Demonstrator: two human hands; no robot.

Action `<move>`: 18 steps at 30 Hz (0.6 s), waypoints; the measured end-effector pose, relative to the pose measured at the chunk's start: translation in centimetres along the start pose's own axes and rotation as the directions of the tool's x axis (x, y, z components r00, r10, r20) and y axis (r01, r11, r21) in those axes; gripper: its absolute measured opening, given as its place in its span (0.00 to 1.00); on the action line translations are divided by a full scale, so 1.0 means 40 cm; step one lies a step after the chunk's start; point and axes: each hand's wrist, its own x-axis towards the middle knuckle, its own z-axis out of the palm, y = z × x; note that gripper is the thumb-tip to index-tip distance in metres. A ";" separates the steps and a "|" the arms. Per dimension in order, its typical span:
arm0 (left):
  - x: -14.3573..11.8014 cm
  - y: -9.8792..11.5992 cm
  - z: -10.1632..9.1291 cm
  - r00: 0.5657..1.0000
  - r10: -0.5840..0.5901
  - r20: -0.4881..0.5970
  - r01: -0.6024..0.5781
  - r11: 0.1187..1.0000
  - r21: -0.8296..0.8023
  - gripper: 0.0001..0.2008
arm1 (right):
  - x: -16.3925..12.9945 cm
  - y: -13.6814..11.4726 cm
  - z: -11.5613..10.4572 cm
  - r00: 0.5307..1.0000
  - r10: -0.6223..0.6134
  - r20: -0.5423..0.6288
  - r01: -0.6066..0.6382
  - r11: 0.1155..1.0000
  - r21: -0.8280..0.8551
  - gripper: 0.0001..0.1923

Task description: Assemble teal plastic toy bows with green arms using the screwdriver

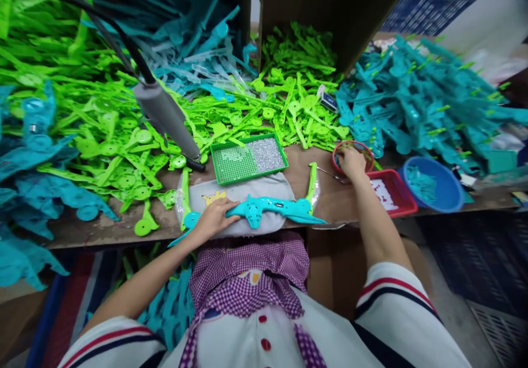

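Here, low in the frame's centre, the left hand [212, 219] presses flat-fingered on a teal plastic assembly [264, 208]; right of centre, the right hand [351, 161] dips curled fingers into a small red bowl [368, 156].

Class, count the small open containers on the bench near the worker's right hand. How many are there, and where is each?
3: a round red-rimmed dish under the right hand, a red rectangular tray beside it, and a blue bowl farthest right. The piles may hide others.
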 end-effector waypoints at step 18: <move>-0.002 0.004 0.005 0.999 0.037 0.021 -0.037 0.999 -0.003 0.22 | -0.278 -0.415 -0.035 0.761 -0.639 0.111 0.275 0.473 0.837 0.19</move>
